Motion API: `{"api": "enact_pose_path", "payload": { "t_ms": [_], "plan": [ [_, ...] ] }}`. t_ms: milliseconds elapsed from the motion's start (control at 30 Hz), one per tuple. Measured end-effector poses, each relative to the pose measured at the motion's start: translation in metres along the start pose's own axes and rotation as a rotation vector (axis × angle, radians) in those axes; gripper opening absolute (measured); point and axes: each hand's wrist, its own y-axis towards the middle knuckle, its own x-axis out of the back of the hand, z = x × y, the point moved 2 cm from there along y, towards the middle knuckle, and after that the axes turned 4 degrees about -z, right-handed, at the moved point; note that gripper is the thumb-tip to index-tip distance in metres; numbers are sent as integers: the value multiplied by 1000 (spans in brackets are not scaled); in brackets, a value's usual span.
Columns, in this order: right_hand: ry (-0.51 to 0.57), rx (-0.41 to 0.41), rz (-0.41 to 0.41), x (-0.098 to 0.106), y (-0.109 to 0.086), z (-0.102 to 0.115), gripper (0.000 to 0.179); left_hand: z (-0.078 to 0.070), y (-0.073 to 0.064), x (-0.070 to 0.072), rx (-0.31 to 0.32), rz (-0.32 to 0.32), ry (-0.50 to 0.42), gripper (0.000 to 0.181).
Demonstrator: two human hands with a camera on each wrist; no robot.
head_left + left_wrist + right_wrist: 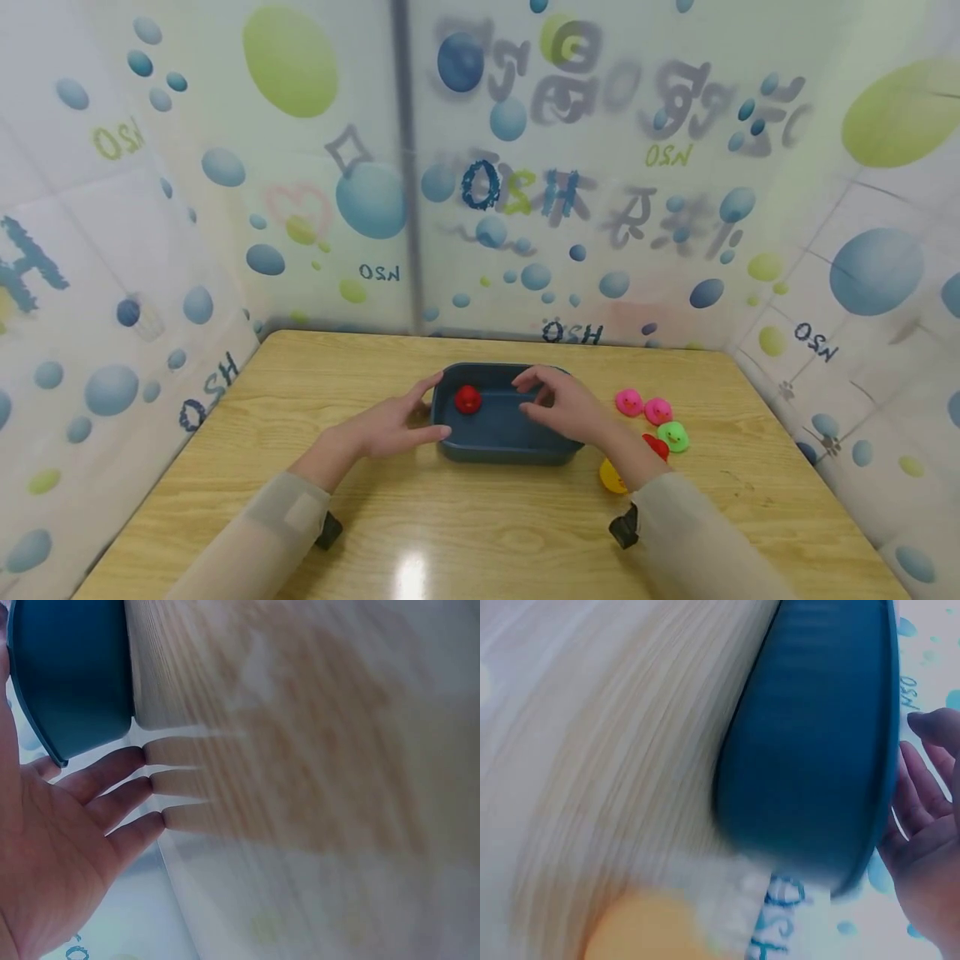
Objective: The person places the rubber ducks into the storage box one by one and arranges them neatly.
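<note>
Okay, left hand (392,427) spread by the tray's (510,456) nine o'clock; right hand's (567,410) fingers parted, empty, over three. Red duck (468,400) inside, toward nine. I'd steady the tray, keep knuckles off its rim.

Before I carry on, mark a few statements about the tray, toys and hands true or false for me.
1. A red toy lies inside the blue tray. True.
2. The right hand is pinching the green toy. False: the right hand is over the tray's right part with nothing visible in its fingers; the green toy is on the table.
3. Two pink toys lie outside the tray. True.
4. The left hand is among the toys on the right. False: the left hand is at the tray's left end.
5. The right arm partly hides the yellow toy in the head view. True.
</note>
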Motion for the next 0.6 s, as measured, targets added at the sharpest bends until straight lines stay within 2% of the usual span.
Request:
{"api": "enact_pose_path", "payload": {
  "t_ms": [367, 600],
  "plan": [
    [-57, -46, -72, 49, -67, -24, 29, 1, 0, 0, 2, -1, -2, 102],
    [-55, -54, -101, 69, -99, -37, 22, 0, 0, -1, 7, -4, -3, 101]
  ]
}}
